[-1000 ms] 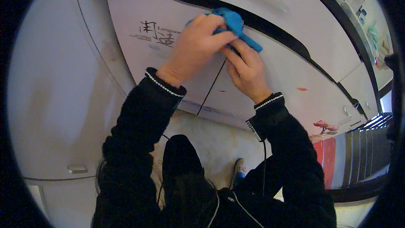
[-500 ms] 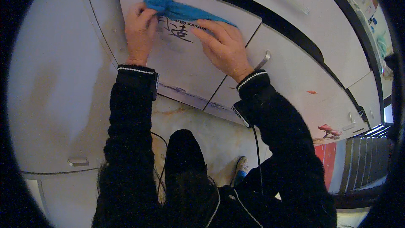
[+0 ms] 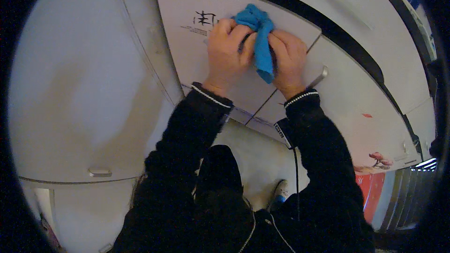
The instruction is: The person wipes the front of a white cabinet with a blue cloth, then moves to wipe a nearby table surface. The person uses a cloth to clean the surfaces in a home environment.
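Observation:
A blue cloth [image 3: 265, 58] is bunched up between my two hands, in front of a pale cabinet door [image 3: 187, 0] with dark lettering. My left hand [image 3: 227, 49] has its fingers curled around the cloth's left side. From the right, my right hand [image 3: 288, 56] grips the same cloth, fingers bent and thumb side toward it. One end of the cloth hangs down between the hands, while its crumpled upper part sticks up above the fingers. Part of the lettering is hidden behind my left hand.
A curved metal handle [image 3: 318, 77] juts from the neighbouring door close to my right wrist. Drawers with a long bar handle [image 3: 344, 4] lie above. At left stands a large pale panel [image 3: 70, 89] with a small handle. A black cable [image 3: 296, 182] hangs from my right sleeve.
The cloth was stretched out flat between my spread hands; now it is gathered. My left hand has moved right, close to my right hand. The view has shifted slightly.

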